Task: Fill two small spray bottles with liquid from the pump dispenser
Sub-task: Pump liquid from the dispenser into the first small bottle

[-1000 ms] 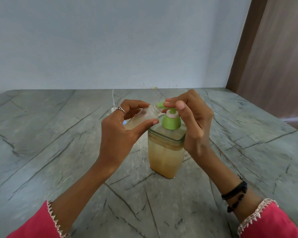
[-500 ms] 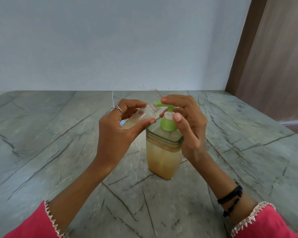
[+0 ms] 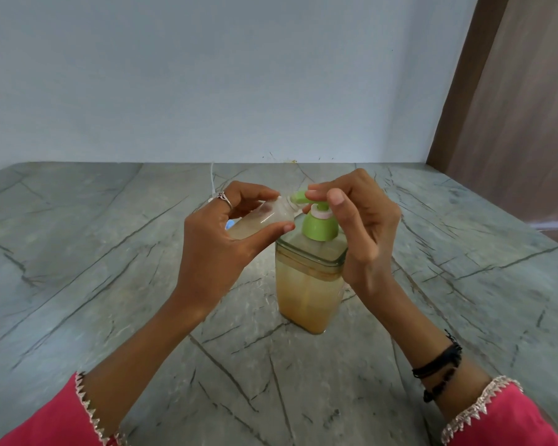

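We see the pump dispenser (image 3: 308, 284), mostly full of amber liquid, standing mid-countertop (image 3: 78, 252), far from edges. Left hand (image 3: 219, 249) grasps a tilted spray bottle (image 3: 264, 217), partly filled, at the nozzle; right hand (image 3: 364, 226) presses the pump head (image 3: 303, 197).

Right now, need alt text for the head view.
A left hand tilts a small clear spray bottle so its mouth meets the green spout of a pump dispenser of amber liquid, while the right hand rests fingers on the pump head. The dispenser stands on a grey marble-patterned table.

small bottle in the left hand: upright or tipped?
Tipped. The left hand holds the small bottle slanted, its open mouth raised to the green pump spout, with yellowish liquid pooled in its lower part.
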Demonstrator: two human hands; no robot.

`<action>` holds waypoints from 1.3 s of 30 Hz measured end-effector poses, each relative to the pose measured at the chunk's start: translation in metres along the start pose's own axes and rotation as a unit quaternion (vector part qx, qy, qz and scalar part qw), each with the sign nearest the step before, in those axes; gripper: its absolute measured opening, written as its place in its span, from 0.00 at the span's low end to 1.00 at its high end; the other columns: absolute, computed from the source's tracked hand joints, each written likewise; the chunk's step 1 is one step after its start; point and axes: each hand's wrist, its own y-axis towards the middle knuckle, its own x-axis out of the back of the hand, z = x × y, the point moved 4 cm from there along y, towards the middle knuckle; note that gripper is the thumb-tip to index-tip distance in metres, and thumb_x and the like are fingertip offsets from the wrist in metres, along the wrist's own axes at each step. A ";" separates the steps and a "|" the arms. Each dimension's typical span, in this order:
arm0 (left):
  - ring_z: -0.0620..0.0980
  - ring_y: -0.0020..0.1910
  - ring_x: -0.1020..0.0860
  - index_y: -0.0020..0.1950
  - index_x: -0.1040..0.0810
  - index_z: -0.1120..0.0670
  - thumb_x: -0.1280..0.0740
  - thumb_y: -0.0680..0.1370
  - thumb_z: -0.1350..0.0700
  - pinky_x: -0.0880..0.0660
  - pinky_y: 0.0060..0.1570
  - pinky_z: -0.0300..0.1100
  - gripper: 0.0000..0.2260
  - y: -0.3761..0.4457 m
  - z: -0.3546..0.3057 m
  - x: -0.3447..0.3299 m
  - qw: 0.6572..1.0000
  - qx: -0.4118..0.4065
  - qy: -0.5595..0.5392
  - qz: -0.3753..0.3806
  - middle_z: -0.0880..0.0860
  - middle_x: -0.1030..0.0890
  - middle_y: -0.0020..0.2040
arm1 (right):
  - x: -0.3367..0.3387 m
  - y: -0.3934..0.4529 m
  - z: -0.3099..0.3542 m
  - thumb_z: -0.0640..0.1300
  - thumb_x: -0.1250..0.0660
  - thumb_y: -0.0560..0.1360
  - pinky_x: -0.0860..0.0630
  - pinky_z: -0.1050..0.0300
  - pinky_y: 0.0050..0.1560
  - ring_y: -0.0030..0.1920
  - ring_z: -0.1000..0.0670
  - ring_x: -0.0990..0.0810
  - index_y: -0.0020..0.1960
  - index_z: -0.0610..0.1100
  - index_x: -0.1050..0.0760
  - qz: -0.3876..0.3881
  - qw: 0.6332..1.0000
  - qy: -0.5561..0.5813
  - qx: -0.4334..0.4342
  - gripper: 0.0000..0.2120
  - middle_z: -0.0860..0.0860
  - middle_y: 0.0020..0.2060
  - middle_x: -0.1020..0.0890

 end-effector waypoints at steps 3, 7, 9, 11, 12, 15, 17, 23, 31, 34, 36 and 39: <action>0.38 0.48 0.20 0.48 0.24 0.41 0.24 0.65 0.48 0.26 0.47 0.29 0.15 0.001 -0.002 0.000 1.000 -0.002 -0.002 -0.004 0.40 0.18 0.46 | 0.000 -0.003 0.002 0.45 0.41 0.77 0.24 0.40 0.38 0.42 0.41 0.19 0.51 0.46 0.22 0.017 1.000 0.006 0.023 0.10 0.46 0.45 0.20; 0.39 0.49 0.21 0.49 0.25 0.42 0.25 0.66 0.50 0.25 0.48 0.29 0.14 0.001 -0.004 0.001 1.000 0.000 0.003 -0.008 0.40 0.20 0.48 | -0.001 -0.004 0.002 0.44 0.42 0.77 0.23 0.42 0.40 0.44 0.40 0.19 0.55 0.46 0.23 0.031 0.999 0.019 0.031 0.11 0.44 0.48 0.20; 0.39 0.49 0.20 0.49 0.25 0.43 0.26 0.66 0.50 0.25 0.48 0.30 0.14 0.001 -0.005 0.001 1.000 0.005 -0.003 -0.010 0.41 0.20 0.48 | -0.001 -0.004 0.003 0.44 0.42 0.77 0.23 0.43 0.41 0.43 0.40 0.19 0.54 0.46 0.23 0.027 0.999 0.015 0.029 0.11 0.45 0.49 0.20; 0.40 0.48 0.20 0.49 0.24 0.44 0.26 0.66 0.50 0.25 0.48 0.31 0.14 0.001 -0.006 0.000 1.000 0.007 -0.004 -0.009 0.42 0.19 0.48 | 0.000 -0.003 0.003 0.44 0.42 0.77 0.23 0.42 0.41 0.43 0.40 0.18 0.54 0.46 0.22 0.019 0.999 0.006 0.029 0.11 0.44 0.48 0.19; 0.40 0.48 0.20 0.49 0.24 0.45 0.26 0.66 0.50 0.24 0.48 0.31 0.14 0.001 -0.006 0.000 1.000 0.007 -0.003 -0.008 0.42 0.19 0.48 | 0.000 -0.002 0.003 0.44 0.43 0.77 0.24 0.41 0.41 0.44 0.40 0.19 0.53 0.46 0.22 0.017 0.999 0.003 0.028 0.11 0.43 0.47 0.19; 0.38 0.48 0.20 0.49 0.24 0.43 0.26 0.66 0.49 0.25 0.48 0.29 0.14 0.001 -0.006 0.002 1.000 0.001 -0.002 -0.006 0.40 0.20 0.48 | 0.001 0.000 0.001 0.43 0.43 0.78 0.25 0.38 0.41 0.44 0.40 0.19 0.51 0.46 0.21 0.011 1.000 0.009 0.017 0.12 0.42 0.45 0.18; 0.37 0.48 0.21 0.48 0.25 0.42 0.26 0.66 0.48 0.26 0.47 0.27 0.14 0.001 -0.006 0.003 1.000 -0.006 0.001 -0.009 0.39 0.19 0.45 | 0.002 0.001 0.000 0.44 0.43 0.78 0.24 0.37 0.39 0.43 0.40 0.18 0.50 0.46 0.20 0.002 1.000 0.022 0.010 0.12 0.44 0.44 0.18; 0.39 0.48 0.20 0.49 0.24 0.42 0.24 0.65 0.46 0.26 0.48 0.29 0.16 0.000 -0.005 0.001 1.000 -0.010 0.006 0.004 0.41 0.19 0.47 | 0.000 0.009 0.005 0.51 0.39 0.76 0.25 0.36 0.36 0.38 0.38 0.19 0.38 0.60 0.20 -0.029 0.999 0.007 -0.021 0.12 0.43 0.35 0.18; 0.39 0.48 0.20 0.48 0.23 0.43 0.24 0.66 0.49 0.25 0.48 0.31 0.14 0.000 -0.005 0.002 1.000 0.010 -0.011 -0.002 0.42 0.18 0.46 | 0.002 0.002 0.002 0.47 0.42 0.77 0.24 0.38 0.39 0.42 0.41 0.18 0.47 0.47 0.20 -0.004 0.999 0.028 -0.014 0.12 0.45 0.44 0.17; 0.39 0.48 0.20 0.48 0.24 0.43 0.25 0.66 0.50 0.24 0.48 0.31 0.14 0.001 -0.007 0.002 1.000 0.009 -0.005 0.001 0.42 0.19 0.48 | 0.002 0.001 0.001 0.46 0.42 0.77 0.24 0.38 0.41 0.43 0.40 0.18 0.49 0.44 0.20 0.001 0.999 0.038 0.000 0.13 0.45 0.45 0.17; 0.40 0.49 0.20 0.48 0.24 0.43 0.25 0.66 0.49 0.24 0.49 0.32 0.14 0.001 -0.006 0.003 1.000 0.008 -0.003 0.002 0.43 0.19 0.48 | 0.003 0.001 0.001 0.45 0.43 0.77 0.24 0.38 0.41 0.44 0.41 0.18 0.50 0.44 0.20 0.004 1.000 0.029 0.010 0.13 0.44 0.45 0.17; 0.40 0.49 0.20 0.48 0.24 0.43 0.25 0.66 0.49 0.24 0.49 0.31 0.14 0.002 -0.006 0.003 1.000 0.009 -0.004 0.006 0.43 0.18 0.48 | 0.002 0.002 0.001 0.46 0.43 0.78 0.25 0.37 0.40 0.43 0.40 0.18 0.49 0.45 0.20 0.001 1.000 0.022 0.010 0.13 0.44 0.45 0.17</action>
